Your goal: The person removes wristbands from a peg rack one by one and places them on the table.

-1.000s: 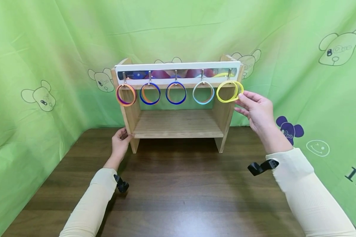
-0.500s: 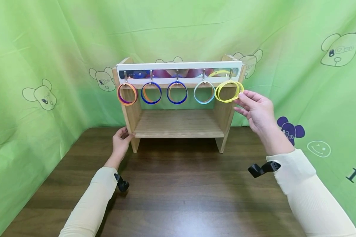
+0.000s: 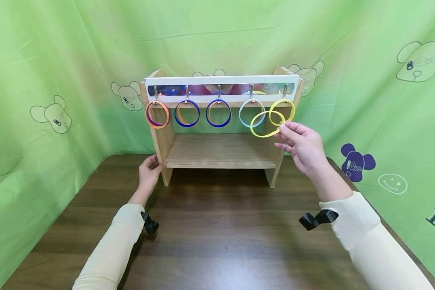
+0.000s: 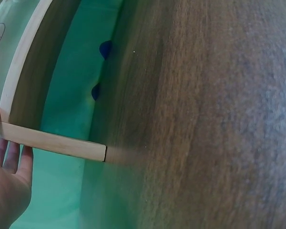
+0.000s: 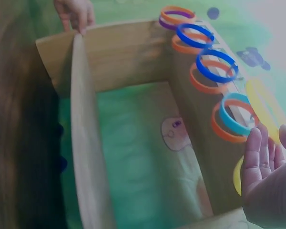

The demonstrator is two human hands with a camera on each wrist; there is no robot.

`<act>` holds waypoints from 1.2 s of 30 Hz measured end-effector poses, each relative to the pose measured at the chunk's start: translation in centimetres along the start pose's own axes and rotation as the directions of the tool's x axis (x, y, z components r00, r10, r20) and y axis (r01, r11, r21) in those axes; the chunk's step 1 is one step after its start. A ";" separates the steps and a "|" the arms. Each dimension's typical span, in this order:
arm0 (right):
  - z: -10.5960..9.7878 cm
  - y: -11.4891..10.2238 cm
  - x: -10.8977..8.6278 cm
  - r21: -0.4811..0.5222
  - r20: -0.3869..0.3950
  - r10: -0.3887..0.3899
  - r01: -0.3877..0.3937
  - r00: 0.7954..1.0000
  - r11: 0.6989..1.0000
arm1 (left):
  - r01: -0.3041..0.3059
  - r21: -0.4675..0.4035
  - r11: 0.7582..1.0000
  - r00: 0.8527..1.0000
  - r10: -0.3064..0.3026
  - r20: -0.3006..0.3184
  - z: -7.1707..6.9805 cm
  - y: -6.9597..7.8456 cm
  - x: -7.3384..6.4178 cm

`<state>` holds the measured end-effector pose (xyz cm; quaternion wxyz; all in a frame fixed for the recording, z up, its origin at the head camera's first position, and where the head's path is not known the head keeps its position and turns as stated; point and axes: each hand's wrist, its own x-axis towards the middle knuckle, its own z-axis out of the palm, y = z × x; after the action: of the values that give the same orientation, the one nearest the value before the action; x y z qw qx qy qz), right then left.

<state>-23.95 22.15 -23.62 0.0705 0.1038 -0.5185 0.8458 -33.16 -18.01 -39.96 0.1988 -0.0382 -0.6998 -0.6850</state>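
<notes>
My right hand [image 3: 306,149] pinches a yellow silicone wristband [image 3: 262,136] between thumb and fingers, in front of the rack's right end. Behind it, a second yellow wristband [image 3: 294,112] hangs from the rightmost hook [image 3: 284,90]. In the right wrist view the held wristband [image 5: 256,101] looks blurred, close by my fingertips. At the lower left, my left hand [image 3: 148,175] grips the side panel [image 3: 161,141] of the wooden rack [image 3: 221,155], thumb in front and fingers behind. The left wrist view shows those fingers [image 4: 25,164] around the panel's edge.
Along the rack's white front rail [image 3: 221,79], more wristbands hang: an orange one [image 3: 168,117] with purple, blue ones [image 3: 230,114] with orange, and a light blue one [image 3: 241,117] with orange. A brown wooden table [image 3: 217,225] bears the rack; a green curtain [image 3: 217,36] stands behind.
My right hand has drawn the yellow wristband from beside the rightmost hook down, left and toward me. The other yellow wristband stays on the hook. My left hand keeps its grip on the rack.
</notes>
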 end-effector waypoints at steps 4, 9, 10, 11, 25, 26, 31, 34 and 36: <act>0.4 1.2 -0.5 -0.034 0.025 0.028 -0.027 0.999 0.999 | 0.001 -0.002 1.000 1.000 -0.001 -0.005 0.0 0.0 0.1; 0.8 3.1 -1.2 -0.088 0.038 0.083 -0.080 0.996 0.993 | -0.004 0.000 1.000 1.000 0.004 0.001 0.0 0.0 0.2; 0.9 3.5 -1.3 -0.103 0.037 0.096 -0.091 0.995 0.990 | -0.002 -0.005 1.000 1.000 0.002 0.003 0.0 0.0 0.2; 1.0 3.9 -1.4 -0.113 0.037 0.108 -0.103 0.993 0.988 | 0.000 -0.009 1.000 1.000 0.000 0.003 0.0 0.0 0.2; 2.1 10.3 -2.5 -0.247 0.056 0.255 -0.234 0.965 0.940 | 0.001 -0.025 1.000 1.000 -0.002 -0.007 -0.2 -0.3 0.3; 2.2 10.7 -2.6 -0.255 0.056 0.267 -0.245 0.962 0.935 | -0.001 -0.026 1.000 1.000 0.001 -0.009 -0.2 -0.4 0.2; 2.6 12.5 -3.0 -0.278 0.061 0.308 -0.281 0.949 0.919 | 0.001 -0.026 1.000 1.000 -0.001 -0.011 -0.1 -0.6 0.3; 2.8 13.5 -3.1 -0.285 0.061 0.328 -0.299 0.943 0.911 | -0.002 -0.021 1.000 1.000 0.001 -0.008 -0.1 -0.6 0.3; 3.0 14.2 -3.2 -0.286 0.061 0.341 -0.311 0.938 0.906 | -0.005 -0.021 1.000 1.000 0.005 -0.005 -0.1 -0.6 0.3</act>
<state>-23.81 13.00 -35.35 -0.0871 0.0512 -0.6427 0.7594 -33.63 -18.23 -40.40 0.2021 -0.0403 -0.6921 -0.6918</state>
